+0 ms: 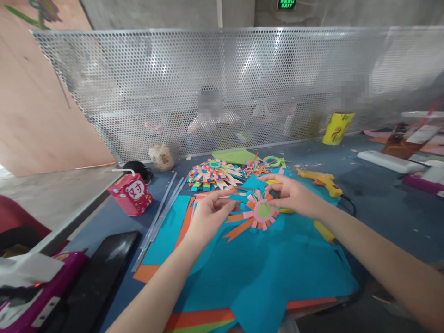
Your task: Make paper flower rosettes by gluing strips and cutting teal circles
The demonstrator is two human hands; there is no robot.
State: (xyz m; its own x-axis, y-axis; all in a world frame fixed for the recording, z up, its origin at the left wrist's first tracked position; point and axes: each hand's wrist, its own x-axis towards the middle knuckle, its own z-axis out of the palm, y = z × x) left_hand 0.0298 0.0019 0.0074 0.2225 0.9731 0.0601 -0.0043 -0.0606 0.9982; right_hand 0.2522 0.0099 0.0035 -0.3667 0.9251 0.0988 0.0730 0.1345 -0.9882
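Observation:
A paper rosette (263, 212), with pink and orange petals, a green centre and orange ribbon tails, is just above blue paper sheets (263, 273). My right hand (289, 192) is at its right side, fingers bent and thumb against the rim, gripping it. To the left of the rosette is my left hand (213, 212), its thumb and forefinger tips drawn close together near the ribbon tails. Whatever is between those tips is too small to make out. Behind the hands lies a pile of finished-looking multicoloured rosettes (213, 173).
A yellow hot glue gun (322, 181) lies at the right, its cable trailing. Clear glue sticks (161, 212), a red drink carton (131, 193) and a black phone (107, 273) are at the left. A perforated metal screen (180, 69) borders the table's back; a yellow can (337, 129) stands there.

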